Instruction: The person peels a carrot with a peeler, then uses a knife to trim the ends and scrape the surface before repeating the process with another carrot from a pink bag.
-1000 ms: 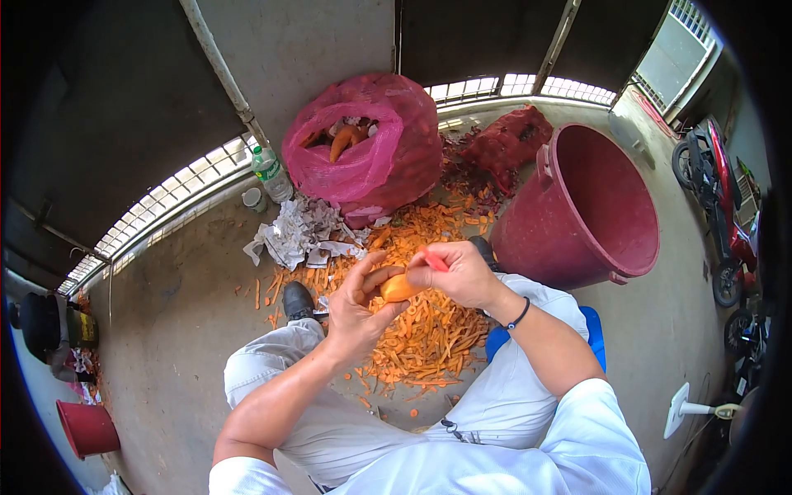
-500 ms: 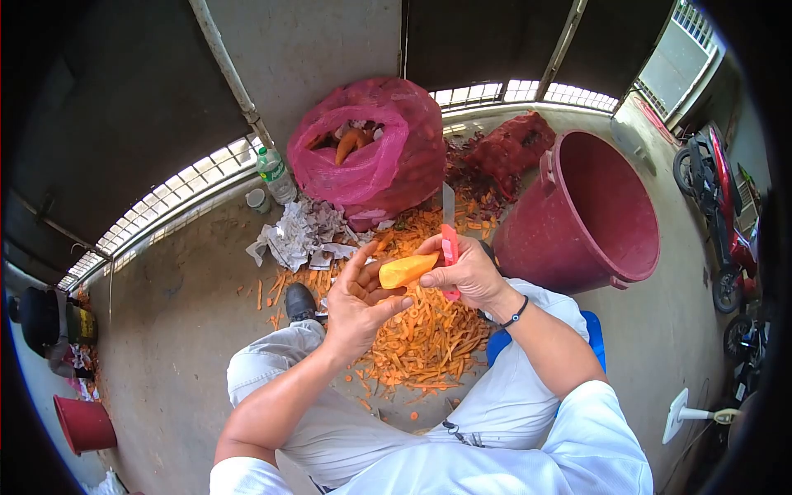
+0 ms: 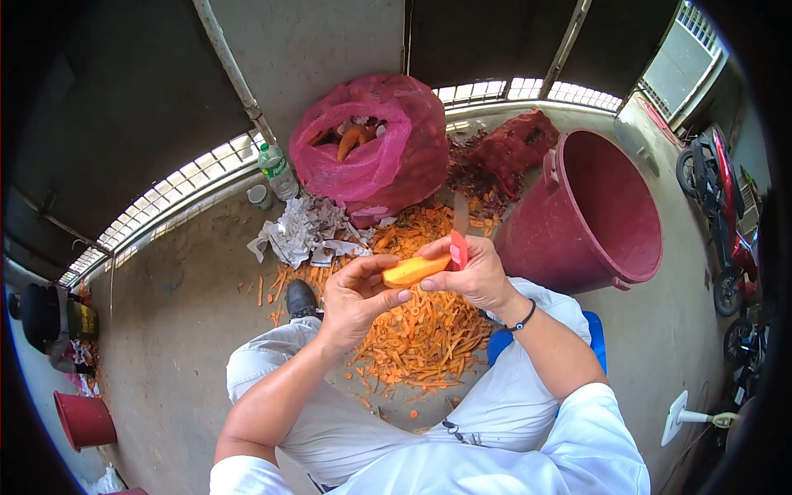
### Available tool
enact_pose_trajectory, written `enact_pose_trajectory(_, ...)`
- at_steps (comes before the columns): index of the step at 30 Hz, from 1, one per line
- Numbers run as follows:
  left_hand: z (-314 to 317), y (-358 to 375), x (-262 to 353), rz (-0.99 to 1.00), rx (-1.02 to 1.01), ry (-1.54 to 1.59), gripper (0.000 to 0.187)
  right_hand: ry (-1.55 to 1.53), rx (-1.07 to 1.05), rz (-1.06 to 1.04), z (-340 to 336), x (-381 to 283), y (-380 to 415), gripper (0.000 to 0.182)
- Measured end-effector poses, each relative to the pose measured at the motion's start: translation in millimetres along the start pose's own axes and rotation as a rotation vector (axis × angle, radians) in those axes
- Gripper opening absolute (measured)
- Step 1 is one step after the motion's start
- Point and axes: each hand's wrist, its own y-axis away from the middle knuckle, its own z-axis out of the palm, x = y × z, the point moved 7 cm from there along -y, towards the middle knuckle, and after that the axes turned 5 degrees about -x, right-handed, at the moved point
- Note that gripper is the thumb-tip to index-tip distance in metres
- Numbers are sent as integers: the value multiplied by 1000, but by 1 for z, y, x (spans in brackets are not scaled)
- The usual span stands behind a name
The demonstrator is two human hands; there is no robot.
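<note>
A peeled orange carrot (image 3: 415,271) lies level between my two hands above the floor. My left hand (image 3: 353,302) is closed on its left end, thumb below and fingers behind. My right hand (image 3: 477,276) grips a knife by its red handle (image 3: 459,250), and its thumb and fingertips also touch the carrot's right end. The knife's blade (image 3: 460,214) points up and away from me. Beneath both hands spreads a pile of carrot peelings (image 3: 422,342) on the concrete.
Beyond my hands stands a pink mesh sack (image 3: 412,124) of carrots, with a red net bag (image 3: 520,148) beside it. A large maroon bin (image 3: 536,227) leans open at the right. Crumpled paper (image 3: 305,231) and a plastic bottle (image 3: 278,175) are left of the sack.
My left fingers, loose and spread before, have closed around the carrot. The carrot has turned more level, and the knife has shifted slightly right and tilted.
</note>
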Motion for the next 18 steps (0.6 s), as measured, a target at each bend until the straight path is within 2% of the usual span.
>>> enact_pose_trajectory(2,1,-3,0,-42,7,-13,37,71,-17,-59,1,3,1,37)
enact_pose_trajectory(4,-10,-11,-7,-200,61,-114,30,213,-43,-199,4,-3,0,33)
enact_pose_trajectory(5,-15,-17,-7,-209,64,-111,30,209,-40,-190,2,-4,0,33)
enact_pose_trajectory(7,-41,-30,13,-13,266,-108,18,283,22,-314,-4,-25,2,32)
enact_pose_trajectory(8,-52,-35,22,38,302,-68,18,274,71,-364,-11,-38,4,32)
enact_pose_trajectory(9,-64,-38,31,91,338,-28,17,240,154,-401,-21,-52,7,35)
enact_pose_trajectory(10,-73,-40,37,137,351,1,20,361,240,-504,-33,-70,7,35)
enact_pose_trajectory(11,-80,-39,39,143,356,2,20,281,343,-456,-48,-78,14,32)
enact_pose_trajectory(12,-84,-38,40,138,345,-6,20,328,446,-409,-76,-77,19,30)
enact_pose_trajectory(15,-76,-32,39,93,376,-47,22,585,717,-589,-122,-105,30,25)
enact_pose_trajectory(17,-66,-32,31,14,326,-71,22,671,909,-571,-156,-116,42,24)
enact_pose_trajectory(18,-67,-32,27,7,292,-79,19,823,995,-635,-171,-124,49,24)
